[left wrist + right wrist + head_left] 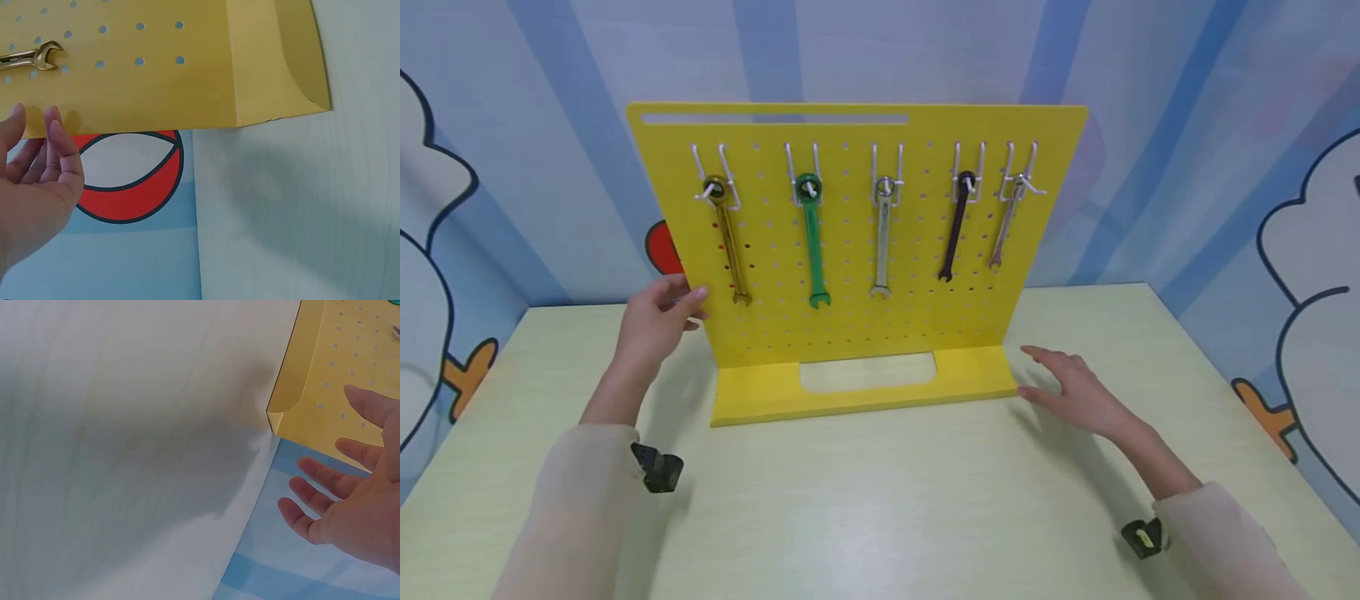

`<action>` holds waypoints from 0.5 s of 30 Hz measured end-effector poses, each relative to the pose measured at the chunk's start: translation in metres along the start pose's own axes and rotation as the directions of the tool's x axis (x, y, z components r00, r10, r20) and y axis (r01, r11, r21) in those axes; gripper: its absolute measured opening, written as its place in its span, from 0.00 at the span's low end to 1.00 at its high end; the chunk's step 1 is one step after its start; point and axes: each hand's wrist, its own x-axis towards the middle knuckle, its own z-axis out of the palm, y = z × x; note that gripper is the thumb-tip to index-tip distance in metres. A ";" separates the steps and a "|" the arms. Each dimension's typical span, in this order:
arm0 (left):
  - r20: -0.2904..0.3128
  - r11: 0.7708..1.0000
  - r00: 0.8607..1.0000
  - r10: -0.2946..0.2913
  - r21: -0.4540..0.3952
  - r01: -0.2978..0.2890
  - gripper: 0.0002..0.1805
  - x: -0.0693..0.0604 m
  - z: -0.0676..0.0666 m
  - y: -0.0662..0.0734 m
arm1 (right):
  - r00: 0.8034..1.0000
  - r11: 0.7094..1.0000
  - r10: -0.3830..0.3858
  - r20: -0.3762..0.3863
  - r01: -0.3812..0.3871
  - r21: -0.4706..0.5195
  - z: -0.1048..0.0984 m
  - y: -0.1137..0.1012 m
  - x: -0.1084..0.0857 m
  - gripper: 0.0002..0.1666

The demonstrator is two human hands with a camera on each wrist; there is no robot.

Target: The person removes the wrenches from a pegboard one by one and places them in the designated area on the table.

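Observation:
A yellow pegboard stands upright on its flat base. White double hooks on it carry a gold wrench, a green wrench, a silver wrench, a black wrench and a smaller silver wrench. My left hand holds the board's left edge, thumb at the front; some fingers are partly hidden at the edge. In the left wrist view the gold wrench's open end shows nearby. My right hand is beside the base's right corner, fingers spread and holding nothing.
The board rests on a pale wooden table. Behind it hangs a blue striped backdrop with cartoon figures. A slot runs along the board's top, and the base has a cutout. Each sleeve has a small black device at the wrist.

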 end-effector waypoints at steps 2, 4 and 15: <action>0.009 1.000 1.000 0.017 -0.007 -0.017 0.32 -0.011 0.000 0.017 | 1.000 1.000 0.006 0.005 -0.006 -0.001 -0.001 -0.001 0.001 0.36; 0.004 1.000 1.000 0.019 -0.009 -0.019 0.30 -0.018 0.001 0.028 | 1.000 1.000 0.008 0.012 -0.008 -0.004 -0.002 -0.002 0.003 0.35; 0.014 1.000 0.999 0.030 -0.002 -0.030 0.21 -0.028 0.002 0.044 | 0.999 1.000 0.007 0.037 -0.008 0.013 -0.016 -0.011 0.017 0.34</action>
